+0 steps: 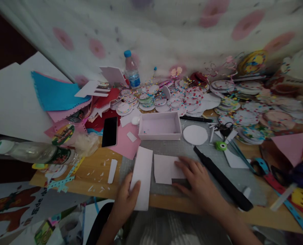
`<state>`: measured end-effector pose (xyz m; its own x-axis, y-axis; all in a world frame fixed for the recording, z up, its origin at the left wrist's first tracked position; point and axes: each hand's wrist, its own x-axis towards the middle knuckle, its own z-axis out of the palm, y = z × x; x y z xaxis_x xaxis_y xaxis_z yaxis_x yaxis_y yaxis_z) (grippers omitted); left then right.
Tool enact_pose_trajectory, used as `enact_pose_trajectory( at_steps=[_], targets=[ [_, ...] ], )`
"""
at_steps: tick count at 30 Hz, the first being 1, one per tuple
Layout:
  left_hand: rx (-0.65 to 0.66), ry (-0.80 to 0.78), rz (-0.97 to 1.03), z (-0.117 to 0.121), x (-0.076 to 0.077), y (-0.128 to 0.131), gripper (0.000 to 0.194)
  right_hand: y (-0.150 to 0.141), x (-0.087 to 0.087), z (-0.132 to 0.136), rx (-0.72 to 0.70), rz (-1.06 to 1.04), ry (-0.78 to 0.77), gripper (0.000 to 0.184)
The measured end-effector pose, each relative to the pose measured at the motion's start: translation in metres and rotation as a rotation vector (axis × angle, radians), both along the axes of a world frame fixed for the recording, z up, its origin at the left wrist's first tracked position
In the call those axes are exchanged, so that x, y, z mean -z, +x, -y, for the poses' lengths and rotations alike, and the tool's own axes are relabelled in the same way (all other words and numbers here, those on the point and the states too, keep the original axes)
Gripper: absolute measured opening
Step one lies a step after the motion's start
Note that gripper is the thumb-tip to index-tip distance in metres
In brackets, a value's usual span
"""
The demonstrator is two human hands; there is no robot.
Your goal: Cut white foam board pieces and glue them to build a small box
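My left hand (128,193) grips a long white card strip (142,177) by its lower left edge, thumb on top. The strip is tilted and reaches past the table's front edge. Beside it on the grey cutting mat (164,190) lies a white card piece (164,166) with a notch cut from its lower right. My right hand (197,177) rests at that piece's right end, fingers on the card and thumb apart from them. Behind both hands stands an open white box (160,126). A white paper oval (195,135) lies right of the box.
A black phone (110,132) lies on pink paper (127,144) at left. Right of my right hand are a long black tool (223,178) and scissors (258,166). Stacks of decorated paper discs (192,97), a blue-capped bottle (132,71) and a lying bottle (36,153) surround the work.
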<state>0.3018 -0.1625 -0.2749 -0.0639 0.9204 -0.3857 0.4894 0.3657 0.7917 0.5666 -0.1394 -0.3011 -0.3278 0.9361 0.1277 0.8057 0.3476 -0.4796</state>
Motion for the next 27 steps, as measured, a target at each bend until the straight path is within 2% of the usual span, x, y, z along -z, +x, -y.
enact_pose_trajectory(
  at_steps=[4,8,12,15,18,20,24,27],
  targets=[
    [0.114,-0.009,-0.004,0.006,0.005,0.016,0.038,0.000,0.005,0.002,0.072,-0.064,0.025,0.040],
    [0.155,-0.040,-0.022,0.005,0.004,0.010,0.041,0.001,0.009,0.000,0.046,-0.103,0.054,0.037],
    [0.277,-0.064,-0.049,-0.015,-0.020,-0.017,0.036,0.009,0.005,-0.006,-0.096,-0.151,-0.004,0.031],
    [0.366,-0.052,-0.074,-0.038,-0.039,-0.032,0.033,0.019,-0.001,-0.012,-0.268,-0.187,-0.072,0.039],
    [0.485,-0.004,-0.128,-0.057,-0.042,-0.028,0.029,0.024,-0.004,-0.015,-0.346,-0.185,-0.069,0.051],
    [0.543,0.038,-0.202,-0.066,-0.035,-0.018,0.028,0.021,-0.004,-0.013,-0.274,-0.184,-0.023,0.050],
    [0.635,0.076,-0.430,-0.075,-0.021,0.003,0.034,0.000,-0.001,0.004,-0.028,-0.154,0.037,0.040],
    [0.668,0.208,-0.609,-0.078,-0.019,0.014,0.047,-0.012,0.002,0.014,-0.003,-0.054,0.045,0.061]
  ],
)
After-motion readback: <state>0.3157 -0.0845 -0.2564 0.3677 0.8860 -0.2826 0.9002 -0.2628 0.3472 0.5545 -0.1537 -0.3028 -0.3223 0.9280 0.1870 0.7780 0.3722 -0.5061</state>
